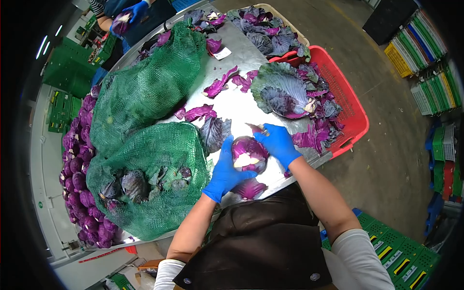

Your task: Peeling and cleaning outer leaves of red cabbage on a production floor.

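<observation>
A peeled red cabbage (250, 154) with a pale cut patch rests low over the metal table (242, 121), between my gloved hands. My left hand (228, 170) grips its left side, thumb along the near edge. At its upper right, my right hand (277, 143) holds a thin pointed object (256, 128); whether it is a knife blade or a leaf piece, I cannot tell. A loose purple leaf (249, 188) lies at the table's near edge. Left of the cabbage, a dark outer leaf (214, 134) lies by the open mouth of a green mesh sack (170, 152) holding untrimmed cabbages.
A second, full mesh sack (145, 87) lies behind. Peeled cabbages (81, 174) are piled at the far left. Leaves overflow a red plastic basket (349, 105) on the right and a beige bin (306, 40) beyond it. Across the table, a gloved person (136, 12) holds another cabbage.
</observation>
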Action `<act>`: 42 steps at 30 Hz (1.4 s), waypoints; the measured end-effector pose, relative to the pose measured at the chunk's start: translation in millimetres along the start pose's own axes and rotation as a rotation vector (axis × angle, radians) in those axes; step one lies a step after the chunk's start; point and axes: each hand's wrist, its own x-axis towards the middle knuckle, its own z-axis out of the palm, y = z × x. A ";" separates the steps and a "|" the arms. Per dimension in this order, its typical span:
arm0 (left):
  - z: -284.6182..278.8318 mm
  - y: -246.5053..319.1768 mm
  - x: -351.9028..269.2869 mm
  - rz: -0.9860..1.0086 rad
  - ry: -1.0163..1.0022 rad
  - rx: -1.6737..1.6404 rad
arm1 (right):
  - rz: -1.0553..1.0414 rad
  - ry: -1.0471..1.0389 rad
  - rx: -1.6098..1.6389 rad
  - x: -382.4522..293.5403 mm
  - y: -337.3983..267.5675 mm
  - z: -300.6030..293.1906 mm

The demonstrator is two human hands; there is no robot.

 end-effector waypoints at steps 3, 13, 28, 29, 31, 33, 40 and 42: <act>-11.1 -12.2 -13.0 -0.020 -0.060 -0.295 | 0.269 0.149 0.285 16.6 86.4 4.8; -14.0 -3.6 -21.0 0.010 0.027 -0.330 | 0.052 -0.246 0.461 -18.7 16.7 11.5; 1.9 18.1 13.1 0.273 0.096 0.063 | -0.126 -0.105 0.255 -25.6 0.2 -10.9; 8.1 18.8 8.7 0.215 0.107 0.056 | -0.126 -0.103 0.254 -28.1 1.8 -12.2; 17.5 21.9 12.0 0.089 0.066 -0.022 | -0.161 -0.112 0.214 -32.2 3.2 -16.4; 18.9 16.8 14.7 -0.034 0.031 -0.081 | -0.173 -0.135 0.114 -36.7 -5.7 -24.7; -1.3 41.2 16.4 -0.035 -0.108 -0.093 | -0.172 -0.261 -0.221 -12.1 -5.8 -34.8; 14.1 33.3 -0.7 0.218 -0.018 0.118 | 0.023 -0.296 -0.148 7.2 14.3 -37.4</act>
